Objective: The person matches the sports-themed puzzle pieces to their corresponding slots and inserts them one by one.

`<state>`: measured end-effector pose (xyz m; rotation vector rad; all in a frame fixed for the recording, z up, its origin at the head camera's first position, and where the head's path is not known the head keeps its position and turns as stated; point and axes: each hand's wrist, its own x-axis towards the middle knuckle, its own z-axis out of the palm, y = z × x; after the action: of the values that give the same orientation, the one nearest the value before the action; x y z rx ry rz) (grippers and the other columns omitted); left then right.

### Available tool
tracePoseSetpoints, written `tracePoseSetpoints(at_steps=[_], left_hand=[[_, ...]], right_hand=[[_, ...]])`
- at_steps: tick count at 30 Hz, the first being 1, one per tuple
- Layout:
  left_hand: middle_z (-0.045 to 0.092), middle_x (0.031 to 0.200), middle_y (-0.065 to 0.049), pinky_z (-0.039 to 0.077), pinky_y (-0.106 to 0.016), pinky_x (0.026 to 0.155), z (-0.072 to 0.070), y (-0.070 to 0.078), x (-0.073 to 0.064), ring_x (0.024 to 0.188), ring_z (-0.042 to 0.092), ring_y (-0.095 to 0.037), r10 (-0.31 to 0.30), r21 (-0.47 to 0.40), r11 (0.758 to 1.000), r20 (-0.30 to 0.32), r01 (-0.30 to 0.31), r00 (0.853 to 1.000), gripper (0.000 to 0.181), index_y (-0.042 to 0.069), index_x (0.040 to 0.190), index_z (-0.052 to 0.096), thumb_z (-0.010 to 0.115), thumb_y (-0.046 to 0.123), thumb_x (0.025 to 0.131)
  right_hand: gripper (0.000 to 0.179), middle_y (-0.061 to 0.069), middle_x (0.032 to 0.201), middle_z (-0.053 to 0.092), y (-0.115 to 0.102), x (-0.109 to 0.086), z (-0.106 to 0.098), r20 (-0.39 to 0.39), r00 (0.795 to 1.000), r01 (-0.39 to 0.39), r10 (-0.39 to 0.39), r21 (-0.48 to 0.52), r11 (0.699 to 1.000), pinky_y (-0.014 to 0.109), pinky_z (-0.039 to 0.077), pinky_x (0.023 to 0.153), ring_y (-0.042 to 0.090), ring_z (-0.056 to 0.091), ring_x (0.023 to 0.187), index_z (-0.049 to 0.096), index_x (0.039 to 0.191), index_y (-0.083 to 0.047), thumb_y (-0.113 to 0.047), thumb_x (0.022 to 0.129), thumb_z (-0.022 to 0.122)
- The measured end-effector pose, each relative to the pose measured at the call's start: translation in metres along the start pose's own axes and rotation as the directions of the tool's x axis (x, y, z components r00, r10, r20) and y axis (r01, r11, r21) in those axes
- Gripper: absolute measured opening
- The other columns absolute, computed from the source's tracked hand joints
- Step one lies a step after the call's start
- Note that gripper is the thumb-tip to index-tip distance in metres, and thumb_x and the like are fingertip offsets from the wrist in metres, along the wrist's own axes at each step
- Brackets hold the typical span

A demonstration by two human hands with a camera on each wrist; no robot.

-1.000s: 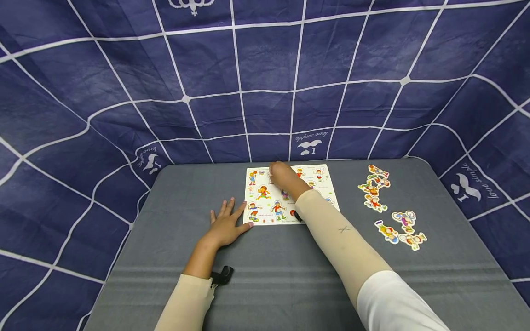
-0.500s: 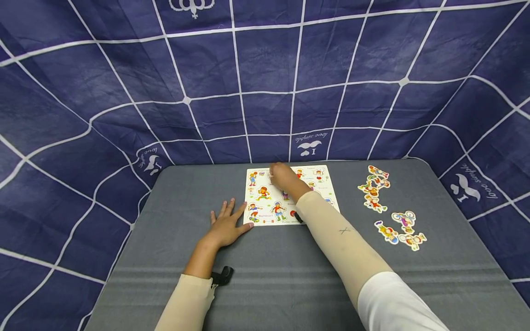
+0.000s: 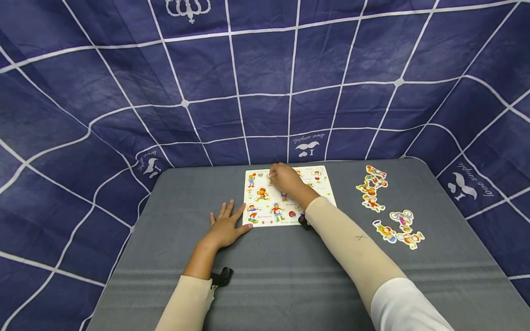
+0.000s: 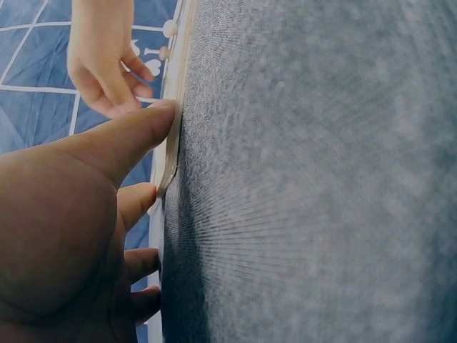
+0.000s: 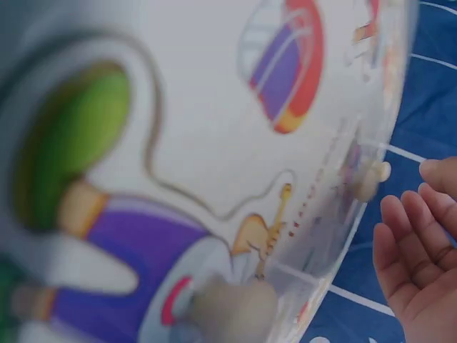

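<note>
A white puzzle board (image 3: 325, 184) with colourful sports figures lies near the back of the table. Spread flat on the cloth, my left hand (image 3: 225, 228) touches the board's left edge with thumb and finger; its thumb (image 4: 139, 132) meets that edge in the left wrist view. Over the board's upper middle is my right hand (image 3: 287, 179), its fingers loosely bent. In the right wrist view, the fingers of this hand (image 5: 428, 264) appear apart from a small pale knob (image 5: 384, 171). Another knob (image 5: 232, 311) stands on a figure in purple. The right hand hides part of the board.
To the right of the board lie loose figure pieces, among them a soccer player (image 3: 372, 202), a cyclist (image 3: 402, 219) and a figure with a racket (image 3: 411, 239). A blue cloth with white lines (image 3: 265, 115) hangs behind and beside the grey table (image 3: 281, 276).
My right forearm has shifted slightly to the right and down in view, while the hand stays over the same part of the board. The left hand keeps its place.
</note>
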<state>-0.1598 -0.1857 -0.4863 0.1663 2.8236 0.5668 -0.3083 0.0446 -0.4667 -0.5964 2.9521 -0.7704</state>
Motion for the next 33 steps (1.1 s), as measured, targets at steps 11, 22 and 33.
tracePoseSetpoints(at_steps=[11, 22, 33], left_hand=[[0.009, 0.171, -0.017, -0.002, -0.077, 0.117, 0.0, 0.001, -0.001, 0.158, 0.0, -0.041, -0.004, -0.001, 1.0, 0.004, 0.004, 1.0, 0.077, 0.029, 0.161, 0.029, 0.059, 0.058, 0.096], [0.009, 0.171, -0.017, -0.002, -0.077, 0.117, -0.001, 0.001, -0.005, 0.158, 0.0, -0.042, 0.0, -0.017, 1.0, -0.001, 0.0, 1.0, 0.077, 0.028, 0.161, 0.03, 0.06, 0.058, 0.096], [0.01, 0.17, -0.018, -0.002, -0.077, 0.117, 0.0, 0.001, -0.004, 0.158, 0.001, -0.043, 0.006, -0.025, 1.0, -0.006, -0.006, 1.0, 0.078, 0.027, 0.161, 0.03, 0.06, 0.057, 0.096]], right_hand=[[0.019, 0.006, 0.101, 0.067, 0.0, -0.032, -0.021, -0.169, 0.984, 0.081, -0.05, 0.182, 0.98, 0.036, 0.053, 0.085, 0.021, 0.065, 0.093, 0.067, 0.11, -0.006, -0.018, 0.095, 0.068], [0.02, 0.009, 0.1, 0.07, 0.005, -0.072, -0.031, -0.32, 0.947, 0.129, -0.022, 0.315, 0.94, 0.037, 0.056, 0.084, 0.021, 0.068, 0.092, 0.069, 0.111, -0.004, -0.017, 0.096, 0.069], [0.019, 0.009, 0.097, 0.071, 0.019, -0.117, -0.046, -0.384, 0.923, 0.135, 0.03, 0.396, 0.909, 0.021, 0.051, 0.074, 0.017, 0.065, 0.086, 0.07, 0.11, -0.002, -0.012, 0.094, 0.071]])
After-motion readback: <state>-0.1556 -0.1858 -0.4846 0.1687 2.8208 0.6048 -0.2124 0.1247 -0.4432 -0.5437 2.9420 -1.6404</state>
